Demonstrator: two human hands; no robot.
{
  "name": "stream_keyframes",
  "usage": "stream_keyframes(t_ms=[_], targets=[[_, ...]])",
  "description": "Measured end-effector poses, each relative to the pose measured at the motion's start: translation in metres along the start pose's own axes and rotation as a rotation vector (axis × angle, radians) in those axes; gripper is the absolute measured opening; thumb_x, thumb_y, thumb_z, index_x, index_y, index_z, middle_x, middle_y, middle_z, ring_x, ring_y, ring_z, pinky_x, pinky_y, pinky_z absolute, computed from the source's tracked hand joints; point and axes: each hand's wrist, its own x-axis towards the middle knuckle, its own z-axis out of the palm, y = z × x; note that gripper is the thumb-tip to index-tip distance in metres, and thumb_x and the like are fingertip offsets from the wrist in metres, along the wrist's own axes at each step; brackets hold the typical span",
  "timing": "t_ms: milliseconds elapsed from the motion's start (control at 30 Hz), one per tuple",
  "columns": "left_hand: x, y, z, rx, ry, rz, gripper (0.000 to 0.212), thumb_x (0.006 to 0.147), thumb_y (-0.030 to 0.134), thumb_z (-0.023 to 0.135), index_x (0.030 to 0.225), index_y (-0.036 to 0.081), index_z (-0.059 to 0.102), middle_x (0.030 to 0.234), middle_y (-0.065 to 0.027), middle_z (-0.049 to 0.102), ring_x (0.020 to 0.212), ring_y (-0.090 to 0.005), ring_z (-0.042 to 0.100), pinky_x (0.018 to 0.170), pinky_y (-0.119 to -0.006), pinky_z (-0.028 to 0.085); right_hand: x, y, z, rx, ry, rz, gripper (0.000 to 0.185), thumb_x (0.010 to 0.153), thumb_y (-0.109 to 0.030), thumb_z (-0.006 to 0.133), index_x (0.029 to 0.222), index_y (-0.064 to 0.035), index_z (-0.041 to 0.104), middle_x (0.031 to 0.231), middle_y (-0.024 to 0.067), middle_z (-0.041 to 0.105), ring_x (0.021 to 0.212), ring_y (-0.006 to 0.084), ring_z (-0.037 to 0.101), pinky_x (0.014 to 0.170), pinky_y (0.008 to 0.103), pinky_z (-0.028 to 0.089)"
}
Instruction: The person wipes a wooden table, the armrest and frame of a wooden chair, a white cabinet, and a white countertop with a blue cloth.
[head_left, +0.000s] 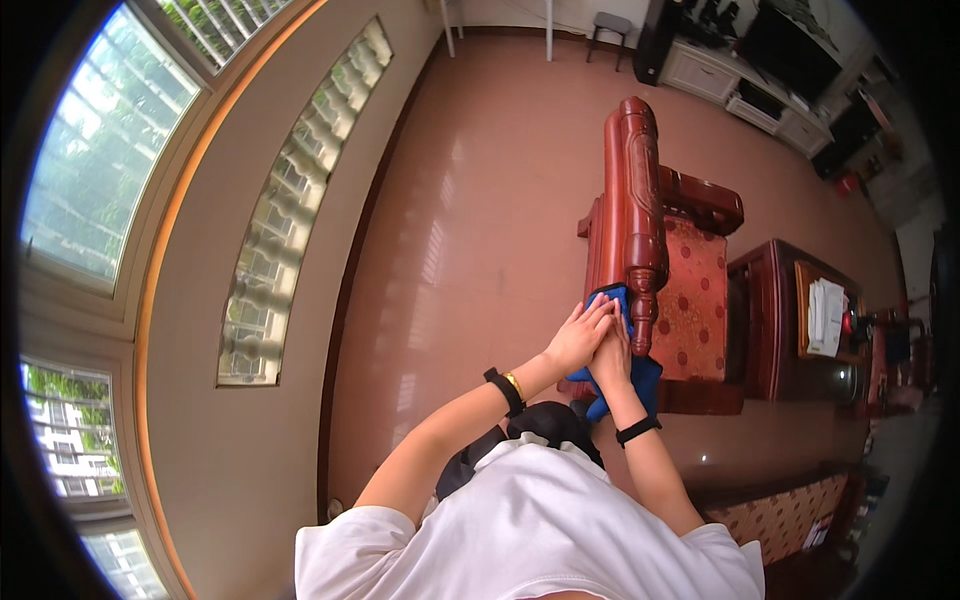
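My right hand (613, 358) lies flat over a blue cloth (643, 375) with a dark edge, holding it against the backrest end of a glossy red-brown wooden armchair (628, 195). Across its fingers rests my left hand (579, 337), its thumb apart from the other fingers. One part of the cloth shows above the fingertips, and another hangs below the palms beside the chair. Next to the cloth is the chair's turned wooden post (643, 311). The palms and the middle of the cloth are hidden.
A patterned red seat cushion (686, 300) lies on the armchair. To its right stands a dark wooden table (776, 315) bearing a tray with papers (825, 315). Another cushioned wooden seat (780, 514) is at lower right. A wall (300, 300) with a baluster opening runs along the left.
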Motion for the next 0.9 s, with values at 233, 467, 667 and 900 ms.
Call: stream_keyframes(t_ms=[233, 467, 667, 900], targets=[[0.007, 0.004, 0.006, 0.13, -0.105, 0.007, 0.067, 0.079, 0.007, 0.055, 0.141, 0.0, 0.029, 0.142, -0.0209, 0.036, 0.134, -0.0343, 0.035, 0.105, -0.042, 0.038, -0.004, 0.001, 0.006, 0.131, 0.061, 0.094, 0.058, 0.088, -0.019, 0.056, 0.138, 0.0005, 0.035, 0.142, 0.0221, 0.038, 0.133, 0.0316, 0.036, 0.107, 0.0387, 0.034], [0.023, -0.008, 0.009, 0.303, -0.059, 0.076, 0.053, 0.082, 0.014, 0.054, 0.131, 0.0, 0.038, 0.131, -0.0241, 0.045, 0.12, -0.0347, 0.049, 0.09, -0.037, 0.049, 0.012, -0.007, 0.015, 0.092, 0.142, 0.125, 0.058, 0.088, -0.019, 0.056, 0.139, -0.0016, 0.035, 0.142, 0.0208, 0.038, 0.132, 0.0308, 0.037, 0.106, 0.038, 0.035], [0.042, -0.039, -0.006, 0.194, -0.103, 0.174, 0.052, 0.082, 0.014, 0.054, 0.132, 0.005, 0.04, 0.138, -0.0166, 0.042, 0.132, -0.0342, 0.037, 0.101, -0.044, 0.04, 0.033, -0.01, 0.023, 0.086, 0.136, 0.26, 0.058, 0.088, -0.019, 0.055, 0.14, -0.0027, 0.034, 0.141, 0.0205, 0.04, 0.13, 0.0312, 0.04, 0.104, 0.0383, 0.037], [0.093, -0.092, -0.021, 0.246, -0.339, 0.364, 0.052, 0.084, 0.015, 0.054, 0.134, 0.011, 0.04, 0.147, -0.0134, 0.031, 0.138, -0.0338, 0.028, 0.103, -0.047, 0.039, 0.083, -0.002, 0.046, -0.035, 0.131, 0.319, 0.058, 0.09, -0.021, 0.051, 0.142, -0.0041, 0.031, 0.142, 0.0215, 0.038, 0.13, 0.0342, 0.039, 0.105, 0.0431, 0.035]])
